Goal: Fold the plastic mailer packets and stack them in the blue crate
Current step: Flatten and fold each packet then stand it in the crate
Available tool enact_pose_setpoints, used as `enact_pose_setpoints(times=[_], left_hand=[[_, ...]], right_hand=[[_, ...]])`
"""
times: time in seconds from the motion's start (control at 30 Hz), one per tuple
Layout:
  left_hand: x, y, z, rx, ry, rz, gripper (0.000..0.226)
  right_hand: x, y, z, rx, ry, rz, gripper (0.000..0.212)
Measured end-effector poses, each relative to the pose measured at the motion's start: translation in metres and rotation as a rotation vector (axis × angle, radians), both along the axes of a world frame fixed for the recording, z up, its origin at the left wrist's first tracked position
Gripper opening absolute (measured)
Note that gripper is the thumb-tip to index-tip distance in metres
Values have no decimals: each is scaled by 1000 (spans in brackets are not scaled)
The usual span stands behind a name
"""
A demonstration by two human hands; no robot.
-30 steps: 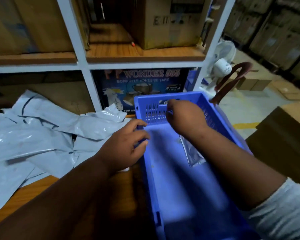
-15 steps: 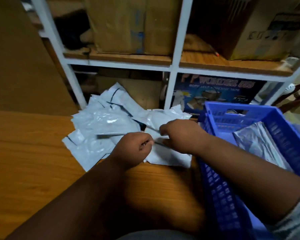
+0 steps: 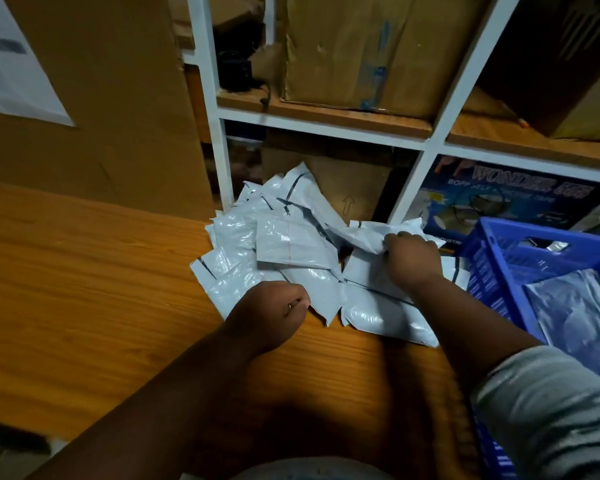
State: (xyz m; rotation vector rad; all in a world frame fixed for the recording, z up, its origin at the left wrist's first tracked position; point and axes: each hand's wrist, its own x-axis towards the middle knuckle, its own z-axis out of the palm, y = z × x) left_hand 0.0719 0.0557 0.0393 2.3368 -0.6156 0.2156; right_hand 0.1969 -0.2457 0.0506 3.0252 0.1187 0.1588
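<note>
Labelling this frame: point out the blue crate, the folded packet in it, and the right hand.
blue crate [image 3: 499, 268], head view, left wall.
folded packet [image 3: 582, 313], head view, its middle.
right hand [image 3: 413, 261], head view, back of hand.

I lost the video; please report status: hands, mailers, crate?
Right hand grips a mailer in the pile. Left hand curled at the pile's edge, grip unclear. Crate holds one packet.

Dim lighting. White metal-framed shelving unit [image 3: 426, 147] with wooden boards holds brown cardboard cartons [image 3: 354, 50] behind the orange-brown wooden bench [image 3: 84, 289].
</note>
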Motion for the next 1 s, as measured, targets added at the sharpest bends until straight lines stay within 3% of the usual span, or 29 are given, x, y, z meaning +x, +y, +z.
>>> enact_pose_setpoints(times=[0.13, 0.3, 0.4, 0.47, 0.53, 0.6, 0.63, 0.73, 0.83, 1.0], left_hand=[[9, 2, 2, -38, 46, -8, 16], [7, -3, 14, -80, 1, 6, 10], [-1, 1, 16, -221, 18, 242, 50], [-2, 11, 14, -418, 193, 286, 70], [-2, 21, 13, -609, 534, 170, 72], [-5, 30, 2, -671, 795, 54, 53], [-8, 33, -6, -628, 825, 38, 39], [-17, 46, -42, -430, 727, 101, 23], [-29, 50, -76, -254, 546, 301, 18], [-51, 51, -101, -195, 398, 329, 16]], right_hand=[[-29, 4, 16, 335, -144, -4, 12], [-101, 22, 30, 834, 56, 18, 22], [-138, 20, 35, 1128, 254, -23, 21], [-157, 16, 32, 1300, 424, -30, 22], [-174, 15, 26, 1390, 548, -23, 26], [-187, 19, 18, 1379, 651, -18, 27], [-193, 22, 14, 1356, 678, -34, 27], [-211, 36, -7, 1370, 579, -225, 29], [-230, 47, -39, 1370, 411, -401, 52], [-248, 60, -55, 1598, 417, -574, 16]])
